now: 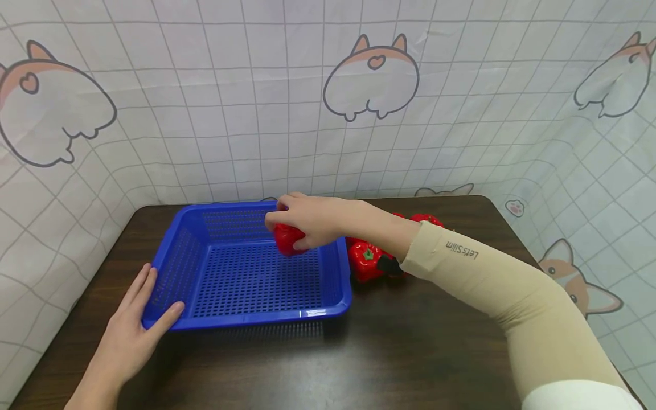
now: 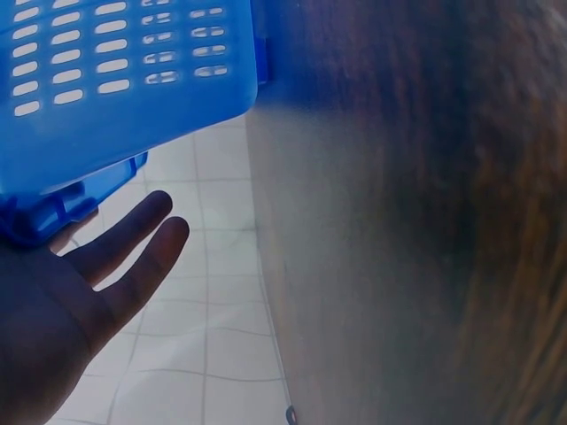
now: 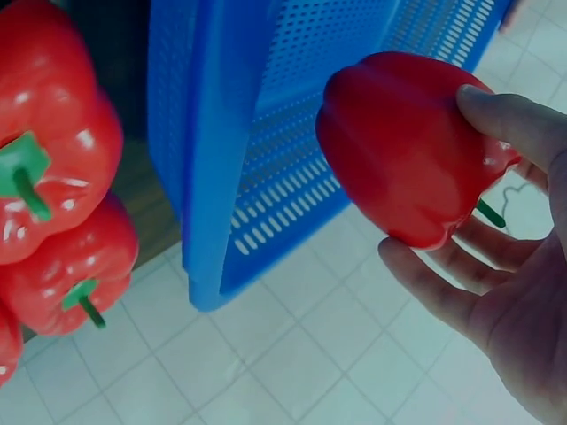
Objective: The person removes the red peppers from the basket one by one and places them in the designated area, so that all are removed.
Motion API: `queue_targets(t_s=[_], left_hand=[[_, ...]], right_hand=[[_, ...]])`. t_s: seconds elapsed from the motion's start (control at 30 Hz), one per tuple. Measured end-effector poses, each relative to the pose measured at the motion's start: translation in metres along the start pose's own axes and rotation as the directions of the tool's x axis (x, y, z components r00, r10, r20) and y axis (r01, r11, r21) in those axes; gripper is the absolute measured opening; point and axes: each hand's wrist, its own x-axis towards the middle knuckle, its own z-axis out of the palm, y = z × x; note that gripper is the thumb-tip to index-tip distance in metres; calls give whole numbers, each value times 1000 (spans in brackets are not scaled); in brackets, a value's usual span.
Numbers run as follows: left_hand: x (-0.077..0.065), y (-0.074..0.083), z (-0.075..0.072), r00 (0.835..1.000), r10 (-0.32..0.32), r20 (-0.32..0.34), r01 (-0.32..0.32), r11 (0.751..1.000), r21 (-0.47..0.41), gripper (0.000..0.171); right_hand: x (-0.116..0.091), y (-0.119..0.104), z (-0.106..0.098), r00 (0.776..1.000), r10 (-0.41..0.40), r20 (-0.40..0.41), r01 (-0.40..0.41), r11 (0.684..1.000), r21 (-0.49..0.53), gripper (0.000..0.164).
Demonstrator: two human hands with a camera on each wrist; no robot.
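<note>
My right hand (image 1: 320, 219) holds a red bell pepper (image 1: 288, 240) over the right part of a blue plastic basket (image 1: 251, 320). In the right wrist view the thumb lies on one side of the pepper (image 3: 399, 146) and the fingers on the other, with its green stem toward the palm. At the basket's front left corner rests my left hand (image 1: 125, 336), its thumb along the front rim and its fingers along the left side. The left wrist view shows those fingers (image 2: 133, 257) straight beside the basket wall. Only perforated floor shows inside the basket.
Several more red peppers (image 1: 365, 263) lie on the dark wooden table (image 1: 420, 341) just right of the basket, partly hidden by my right forearm. A small black object (image 1: 390, 265) shows under that wrist. White grid-patterned sheeting (image 1: 287, 125) stands behind the table.
</note>
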Motion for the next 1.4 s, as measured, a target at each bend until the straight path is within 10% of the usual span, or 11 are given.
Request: queue_targets(t_s=[1.4], left_hand=[[-2,-6,3,1000,15,-13,-15,1000,3,83]], right_hand=[[-118,29,6,955,42,-294,-27,998,56,43]])
